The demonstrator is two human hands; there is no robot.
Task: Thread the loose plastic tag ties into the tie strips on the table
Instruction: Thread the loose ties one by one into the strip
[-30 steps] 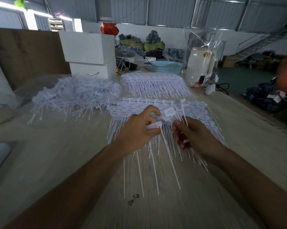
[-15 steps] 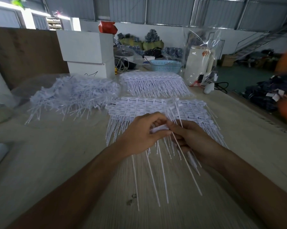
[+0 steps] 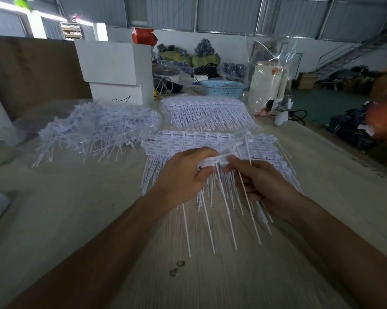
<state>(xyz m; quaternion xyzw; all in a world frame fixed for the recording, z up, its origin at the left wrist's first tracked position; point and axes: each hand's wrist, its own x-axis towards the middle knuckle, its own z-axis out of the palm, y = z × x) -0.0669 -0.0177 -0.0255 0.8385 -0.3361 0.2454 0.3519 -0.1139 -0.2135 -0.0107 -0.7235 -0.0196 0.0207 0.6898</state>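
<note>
Tie strip (image 3: 212,162): white plastic, flat rectangular tag heads joined in a row, thin stiff tails hanging toward the viewer. Held just above the pale wood-grain table (image 3: 210,275), over a stacked bed of strips (image 3: 201,142). Left hand (image 3: 183,177) curls fingers round the strip's left end; right hand (image 3: 260,184) pinches its right end, more tails running under the palm. Loose tag ties (image 3: 96,130) in a tangled translucent heap, left, on clear film. Second neat stack (image 3: 207,110) behind. White boxes (image 3: 116,70), blue lattice basket (image 3: 221,88) beyond.
</note>
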